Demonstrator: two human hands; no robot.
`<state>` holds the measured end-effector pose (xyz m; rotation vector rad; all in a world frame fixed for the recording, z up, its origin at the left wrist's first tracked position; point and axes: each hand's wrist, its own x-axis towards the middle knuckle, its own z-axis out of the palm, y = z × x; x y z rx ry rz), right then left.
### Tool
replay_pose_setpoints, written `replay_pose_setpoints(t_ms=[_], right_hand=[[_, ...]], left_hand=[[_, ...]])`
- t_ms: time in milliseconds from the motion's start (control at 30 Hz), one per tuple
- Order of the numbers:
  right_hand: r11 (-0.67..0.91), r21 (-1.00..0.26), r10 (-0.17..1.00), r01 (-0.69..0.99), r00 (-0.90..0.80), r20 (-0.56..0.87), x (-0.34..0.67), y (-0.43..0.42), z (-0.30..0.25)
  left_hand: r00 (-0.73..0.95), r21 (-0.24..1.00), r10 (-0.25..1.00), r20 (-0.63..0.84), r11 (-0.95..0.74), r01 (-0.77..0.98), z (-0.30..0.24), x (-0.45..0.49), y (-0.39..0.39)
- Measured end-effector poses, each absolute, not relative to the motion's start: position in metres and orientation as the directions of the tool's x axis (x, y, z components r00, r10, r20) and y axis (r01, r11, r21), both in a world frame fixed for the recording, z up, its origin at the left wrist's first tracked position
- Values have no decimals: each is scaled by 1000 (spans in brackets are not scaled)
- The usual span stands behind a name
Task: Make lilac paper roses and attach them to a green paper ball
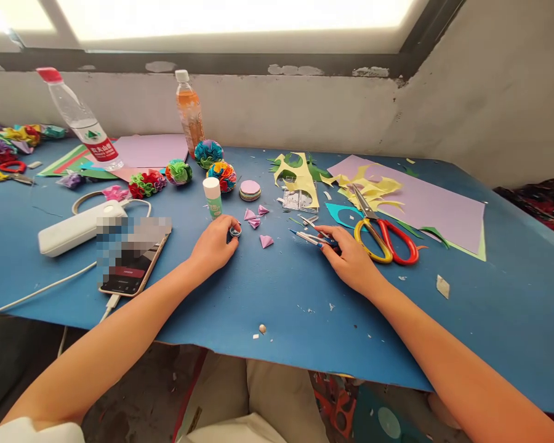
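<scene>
My left hand [213, 246] pinches a small round object [235, 232]; beyond those fingers stand a white-capped tube [213, 198] and a bottle [190, 114] of orange liquid. My right hand [351, 257] grips a slim tool [301, 234].

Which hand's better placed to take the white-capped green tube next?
Left, I'd say: the left hand is just beside the tube, though it holds a small round item. The right hand is farther off, holding a slender tool.
</scene>
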<state>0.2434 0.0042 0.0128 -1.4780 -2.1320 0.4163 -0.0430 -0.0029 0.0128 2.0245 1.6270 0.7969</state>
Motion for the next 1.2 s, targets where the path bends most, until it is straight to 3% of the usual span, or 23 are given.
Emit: replay_pose_setpoints(t_ms=[167,267,400,500,767,933,1200], right_hand=[[404,-482,914,777,-320,251,243,4,12],[434,-462,900,774,-348,262,242,4,11],[465,-440,885,769,-380,270,240,7,9],[468,-432,882,771,-375,285,239,9,10],[479,-513,876,712,-359,321,209,-5,22],[461,-644,885,610,-364,289,181,-8,15],[374,-891,902,259,-323,285,182,-8,1]], left_hand=[[121,623,966,231,-242,744,14,-39,-8],[201,586,943,267,-324,742,20,-29,-16],[424,454,891,160,-448,770,26,-9,-19],[370,392,920,132,-391,833,25,3,-10],[362,589,909,207,-411,696,9,-2,2],[303,825,890,341,-438,357,4,-4,2],[255,915,885,389,-404,8,2,2,-2]])
